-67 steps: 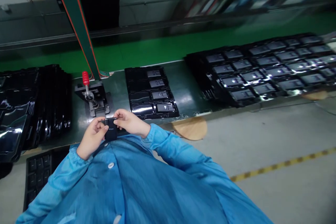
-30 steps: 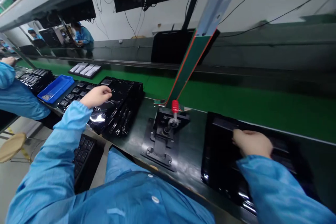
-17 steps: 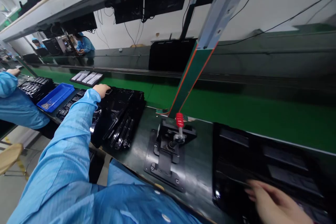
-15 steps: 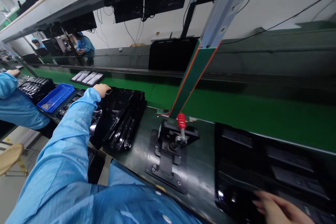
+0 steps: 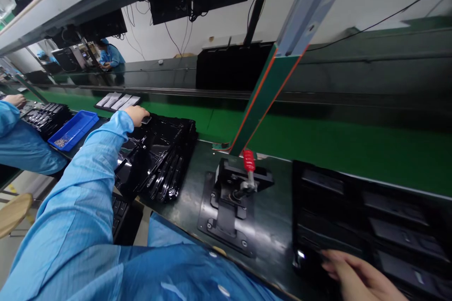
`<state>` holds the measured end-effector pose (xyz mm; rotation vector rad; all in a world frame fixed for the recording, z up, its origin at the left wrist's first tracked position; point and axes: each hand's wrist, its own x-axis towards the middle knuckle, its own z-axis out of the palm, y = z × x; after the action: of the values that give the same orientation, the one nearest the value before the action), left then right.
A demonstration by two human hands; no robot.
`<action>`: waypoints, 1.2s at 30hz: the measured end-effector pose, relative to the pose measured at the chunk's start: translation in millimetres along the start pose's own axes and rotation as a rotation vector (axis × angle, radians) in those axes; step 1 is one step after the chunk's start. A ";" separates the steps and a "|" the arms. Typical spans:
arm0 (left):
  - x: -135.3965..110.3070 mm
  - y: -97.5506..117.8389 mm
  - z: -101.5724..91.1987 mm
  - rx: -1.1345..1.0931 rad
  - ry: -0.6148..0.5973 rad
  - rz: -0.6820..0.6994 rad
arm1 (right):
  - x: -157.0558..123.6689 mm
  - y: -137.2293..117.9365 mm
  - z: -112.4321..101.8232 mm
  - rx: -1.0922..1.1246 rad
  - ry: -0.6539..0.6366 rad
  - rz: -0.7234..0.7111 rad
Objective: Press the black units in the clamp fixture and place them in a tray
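My left hand (image 5: 136, 115) reaches over the stack of shiny black plastic trays (image 5: 169, 136) on the left, with its fingers closed on a small dark flat part (image 5: 146, 120) at the far side. At the lower right, my right hand (image 5: 356, 270) is over the near side of a black tray (image 5: 310, 211) holding several flat dark grey parts (image 5: 406, 235). Its thumb and fingers are pinched together; what is between them is lost against the black tray. Between my hands stands a toggle clamp fixture (image 5: 226, 211) with a red handle (image 5: 249, 161).
A blue bin (image 5: 76, 129) with small metal pieces stands at the left. Beyond it is a tray of white pieces (image 5: 118, 101). A green-and-metal post (image 5: 268, 89) rises behind the fixture. A co-worker's blue sleeve (image 5: 28, 146) is at far left.
My right hand has shifted slightly left over the tray. My left hand stays at the far side of the stack, still with the small dark part. The view has tilted a little.
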<state>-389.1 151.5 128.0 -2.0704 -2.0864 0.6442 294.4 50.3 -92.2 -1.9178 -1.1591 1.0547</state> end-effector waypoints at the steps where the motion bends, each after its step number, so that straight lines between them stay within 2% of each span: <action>1: -0.9 0.7 -1.9 -0.003 -0.003 -0.004 | -4.0 -4.7 3.2 -0.002 -0.014 -0.003; 4: -4.3 3.1 -7.2 -0.017 -0.006 -0.036 | -13.1 -11.7 12.8 0.018 -0.029 -0.037; 10: -21.7 8.9 -21.1 -0.058 0.045 -0.093 | -26.1 -9.9 22.7 0.075 -0.052 -0.109; 14: -44.0 16.7 -38.7 -0.087 0.099 -0.136 | -36.2 -8.0 25.7 0.043 -0.088 -0.193; 17: -67.8 32.2 -53.7 -0.111 0.140 -0.139 | -48.0 -10.9 32.1 0.022 -0.158 -0.250; 21: -107.0 70.4 -69.0 -0.171 0.193 -0.084 | -71.0 -25.3 47.9 -0.008 -0.266 -0.368; 26: -155.6 133.6 -75.4 -0.191 0.176 -0.036 | -109.2 -57.7 71.2 0.009 -0.425 -0.683; 30: -188.1 184.8 -74.0 -0.240 0.133 0.006 | -137.7 -80.8 87.2 0.032 -0.566 -0.874; 36: -221.4 258.1 -60.0 -0.312 0.070 0.034 | -168.2 -92.7 101.7 0.111 -0.728 -1.021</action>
<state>-117.3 -61.6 126.9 -2.2516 -2.2360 0.2571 121.6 -53.7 -11.4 -0.5882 -2.0721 1.1476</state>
